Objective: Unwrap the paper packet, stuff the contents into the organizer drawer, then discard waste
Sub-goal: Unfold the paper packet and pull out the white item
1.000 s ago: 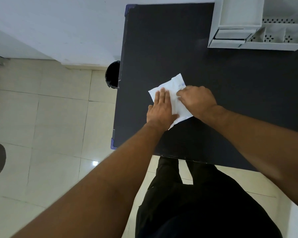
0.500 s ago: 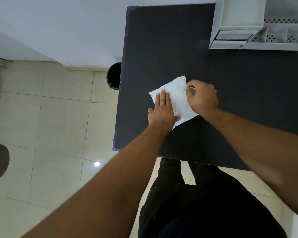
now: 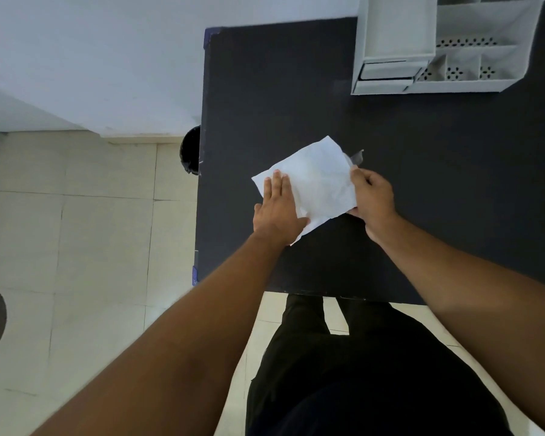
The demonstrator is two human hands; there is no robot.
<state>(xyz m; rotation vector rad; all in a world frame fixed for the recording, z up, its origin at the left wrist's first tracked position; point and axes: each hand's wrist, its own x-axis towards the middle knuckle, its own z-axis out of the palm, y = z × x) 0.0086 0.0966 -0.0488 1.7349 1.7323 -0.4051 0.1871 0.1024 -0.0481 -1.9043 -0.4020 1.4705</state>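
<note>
A crumpled white paper packet [image 3: 320, 180] lies on the black table [image 3: 422, 199]. My left hand [image 3: 277, 212] rests flat on its left end, fingers together, pressing it down. My right hand [image 3: 373, 199] pinches the packet's right edge; a strip of clear tape [image 3: 357, 157] sticks up just past the fingers. What is inside the packet is hidden. The white organizer [image 3: 453, 48] stands at the table's far right, with a drawer [image 3: 387, 73] at its lower left and open perforated compartments beside it.
A black bin [image 3: 191, 151] stands on the tiled floor against the table's left edge. A white wall runs along the far left. My legs in dark trousers stand at the table's near edge.
My right hand has slid from the packet's middle to its right edge, pulling a strip of tape off and spreading the paper wider. My left hand stays pressed on the left end.
</note>
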